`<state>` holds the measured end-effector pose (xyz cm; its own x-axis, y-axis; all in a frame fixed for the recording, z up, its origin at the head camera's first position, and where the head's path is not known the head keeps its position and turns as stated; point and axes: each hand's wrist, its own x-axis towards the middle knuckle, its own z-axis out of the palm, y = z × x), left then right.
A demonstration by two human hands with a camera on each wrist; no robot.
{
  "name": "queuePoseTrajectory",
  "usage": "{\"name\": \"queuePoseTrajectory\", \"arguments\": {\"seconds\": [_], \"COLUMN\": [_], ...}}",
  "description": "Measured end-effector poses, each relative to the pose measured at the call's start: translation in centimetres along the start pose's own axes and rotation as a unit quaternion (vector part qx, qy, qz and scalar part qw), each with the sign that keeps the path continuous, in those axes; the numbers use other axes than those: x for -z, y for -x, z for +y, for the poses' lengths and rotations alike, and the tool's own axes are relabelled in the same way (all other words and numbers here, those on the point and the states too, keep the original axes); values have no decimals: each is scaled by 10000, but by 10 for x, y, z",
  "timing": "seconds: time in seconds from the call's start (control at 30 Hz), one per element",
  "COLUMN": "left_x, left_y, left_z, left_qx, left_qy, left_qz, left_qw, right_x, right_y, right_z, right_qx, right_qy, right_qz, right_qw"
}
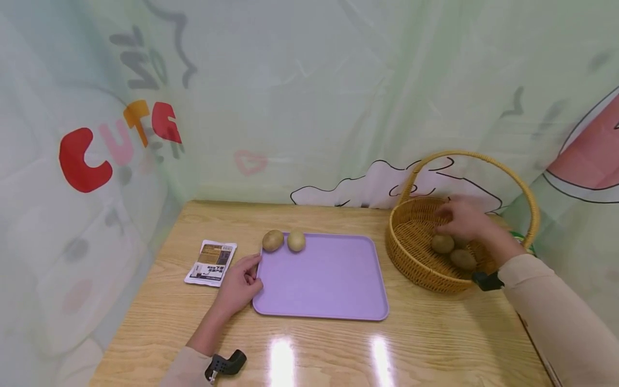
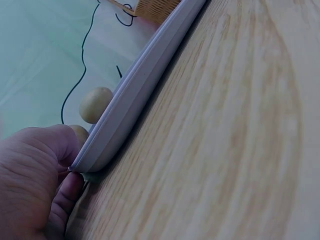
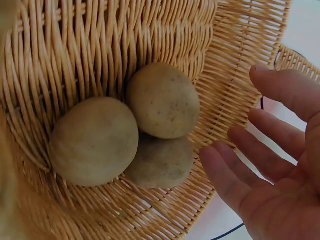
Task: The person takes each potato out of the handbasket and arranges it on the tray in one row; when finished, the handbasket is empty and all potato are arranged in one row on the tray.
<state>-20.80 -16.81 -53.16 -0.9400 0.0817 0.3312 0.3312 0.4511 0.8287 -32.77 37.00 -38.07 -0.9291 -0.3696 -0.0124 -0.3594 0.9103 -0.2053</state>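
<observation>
My left hand (image 1: 238, 285) pinches the left rim of a purple tray (image 1: 319, 279), thumb above and fingers curled below in the left wrist view. Two potatoes lie in the tray's far left corner, a brown one (image 1: 273, 240) and a paler one (image 1: 296, 241). Over a wicker basket (image 1: 411, 263) on the right, my right hand (image 1: 464, 220) reaches in with fingers spread and nothing held. Three potatoes rest together inside: a large one (image 3: 95, 141), a speckled one (image 3: 163, 101) and a partly covered one (image 3: 161, 161). The fingertips are just beside them.
A white and brown packet (image 1: 211, 263) lies on the wooden table (image 1: 329, 349), left of the tray. The basket's tall handle (image 1: 527, 188) arches over its opening, by my right forearm. A printed curtain (image 1: 290, 107) hangs behind the table.
</observation>
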Motion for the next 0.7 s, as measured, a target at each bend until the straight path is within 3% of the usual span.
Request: {"name": "queuePoseTrajectory", "arguments": {"seconds": [0.3,0.5,0.7], "left_x": [-1,0,1], "left_y": [-1,-2,-1], "left_z": [1,1,0], "left_qx": [-30,23,68], "left_qy": [8,-118,-99], "left_qz": [-41,-24,-31], "left_qw": [10000,9999,9999], "right_x": [-1,-3,-15], "right_y": [5,2,2], "right_z": [4,3,6], "right_qx": [-299,-326,-642], "right_qy": [-506,-596,-993], "right_qz": [-693,-842,-1038], "right_qw": [9959,9941,9876]}}
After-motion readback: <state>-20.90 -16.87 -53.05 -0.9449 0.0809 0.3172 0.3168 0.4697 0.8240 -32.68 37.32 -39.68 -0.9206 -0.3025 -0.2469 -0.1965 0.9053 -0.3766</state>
